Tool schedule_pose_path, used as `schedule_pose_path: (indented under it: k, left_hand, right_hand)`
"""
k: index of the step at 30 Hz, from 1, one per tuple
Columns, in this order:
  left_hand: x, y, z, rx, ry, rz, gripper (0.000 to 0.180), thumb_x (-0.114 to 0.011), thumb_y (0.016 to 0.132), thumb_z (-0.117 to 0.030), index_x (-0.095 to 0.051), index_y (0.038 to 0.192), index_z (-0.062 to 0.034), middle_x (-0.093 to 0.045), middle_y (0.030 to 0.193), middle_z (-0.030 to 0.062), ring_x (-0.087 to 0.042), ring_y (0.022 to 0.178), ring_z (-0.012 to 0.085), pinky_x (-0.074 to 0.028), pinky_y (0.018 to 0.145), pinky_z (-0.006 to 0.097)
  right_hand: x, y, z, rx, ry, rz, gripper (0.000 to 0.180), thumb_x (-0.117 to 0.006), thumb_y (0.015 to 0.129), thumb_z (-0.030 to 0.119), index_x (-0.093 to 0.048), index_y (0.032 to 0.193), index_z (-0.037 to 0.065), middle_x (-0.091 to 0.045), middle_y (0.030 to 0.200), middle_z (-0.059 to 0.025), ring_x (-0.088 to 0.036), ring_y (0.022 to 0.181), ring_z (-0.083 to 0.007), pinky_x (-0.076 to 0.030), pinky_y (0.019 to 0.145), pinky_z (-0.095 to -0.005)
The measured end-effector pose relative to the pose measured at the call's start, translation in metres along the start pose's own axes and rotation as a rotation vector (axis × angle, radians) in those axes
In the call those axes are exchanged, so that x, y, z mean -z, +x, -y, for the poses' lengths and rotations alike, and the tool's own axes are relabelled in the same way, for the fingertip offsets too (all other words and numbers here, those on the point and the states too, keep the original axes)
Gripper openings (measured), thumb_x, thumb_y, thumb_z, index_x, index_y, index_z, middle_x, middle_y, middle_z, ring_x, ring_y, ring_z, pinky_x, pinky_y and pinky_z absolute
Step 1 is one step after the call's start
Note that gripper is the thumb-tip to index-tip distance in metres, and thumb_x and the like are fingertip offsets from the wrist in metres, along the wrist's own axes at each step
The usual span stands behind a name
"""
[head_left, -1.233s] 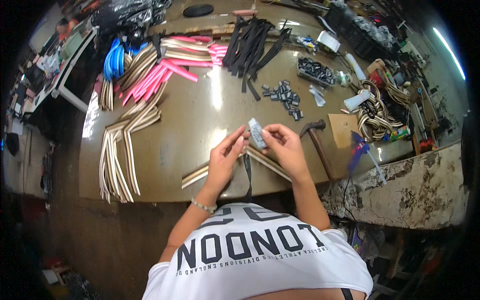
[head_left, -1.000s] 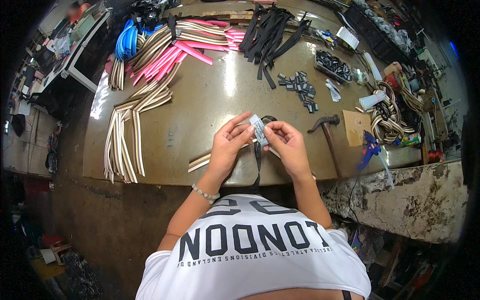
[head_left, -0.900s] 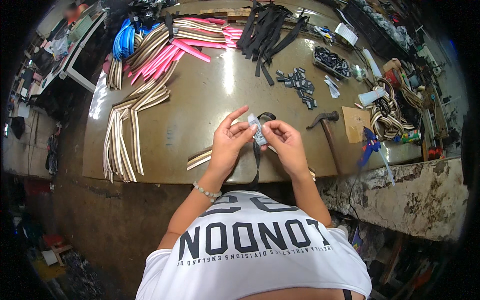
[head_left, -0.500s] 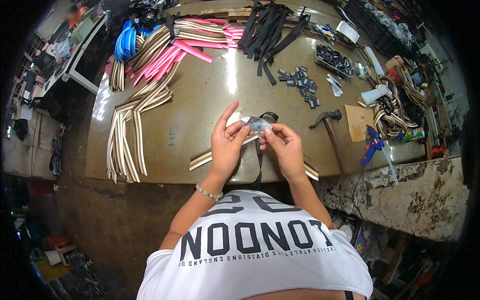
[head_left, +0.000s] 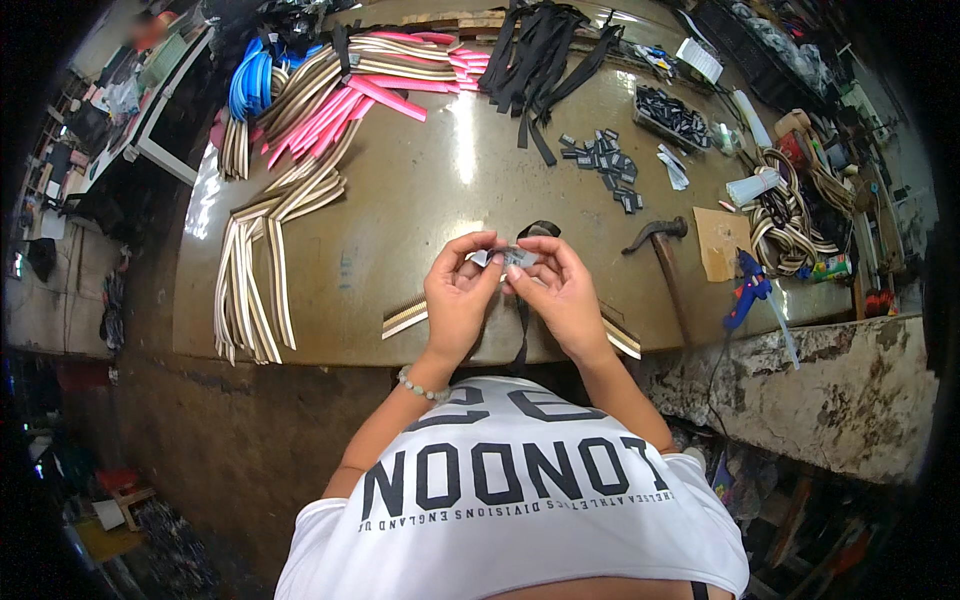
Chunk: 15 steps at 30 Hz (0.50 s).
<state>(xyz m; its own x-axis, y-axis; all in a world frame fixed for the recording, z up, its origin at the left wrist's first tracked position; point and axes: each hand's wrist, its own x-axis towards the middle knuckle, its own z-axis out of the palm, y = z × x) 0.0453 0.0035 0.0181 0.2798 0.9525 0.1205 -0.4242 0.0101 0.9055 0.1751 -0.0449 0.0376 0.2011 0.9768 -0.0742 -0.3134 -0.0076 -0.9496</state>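
Observation:
My left hand [head_left: 461,298] and my right hand [head_left: 562,296] meet over the near middle of the table, fingers pinched on a small grey, shiny, crinkled piece [head_left: 516,258]. It looks like thin plastic, but the fingertips cover much of it. Beneath my hands lies a striped brown, black and cream strap [head_left: 405,319], its ends showing on either side. A narrow black strap [head_left: 522,335] runs down toward the table's near edge, and a curl of black band [head_left: 540,230] sits just beyond my fingertips.
A hammer [head_left: 662,240] lies at right, near cardboard [head_left: 716,245] and a blue glue gun [head_left: 748,290]. Farther back are small dark pieces [head_left: 606,158], a filled tray [head_left: 672,120] and black straps [head_left: 535,75]. Bundled striped straps [head_left: 250,290] and pink strips [head_left: 320,120] lie at left.
My right hand has shifted a little left and upward, closing in toward my left hand. The left index finger, stretched out before, is now bent down onto the grey piece.

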Motion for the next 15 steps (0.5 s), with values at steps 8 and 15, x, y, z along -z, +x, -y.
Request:
schedule_pose_path:
  k: [8,15]
  left_hand:
    - [0.017,0.012,-0.017,0.276,0.394,0.268,0.02,-0.068,0.089,-0.006,-0.066,0.107,0.0034,-0.066,0.097,0.0051,-0.061,0.088,0.0081,-0.049,0.08,0.022]
    - [0.026,0.028,-0.021,0.242,0.029,0.037,0.02,-0.066,0.094,-0.017,-0.067,0.101,0.0016,-0.069,0.094,0.0069,-0.066,0.085,0.0132,-0.053,0.078,0.024]
  right_hand:
    - [0.014,-0.001,0.017,0.241,-0.611,0.079,0.027,-0.066,0.09,0.001,-0.058,0.115,-0.003,-0.061,0.097,-0.0027,-0.058,0.085,-0.0064,-0.049,0.074,-0.0203]
    - [0.018,-0.007,0.006,0.049,-0.267,0.027,0.023,-0.067,0.089,0.005,-0.063,0.109,-0.005,-0.063,0.096,-0.0052,-0.059,0.084,-0.0067,-0.05,0.072,-0.0206]
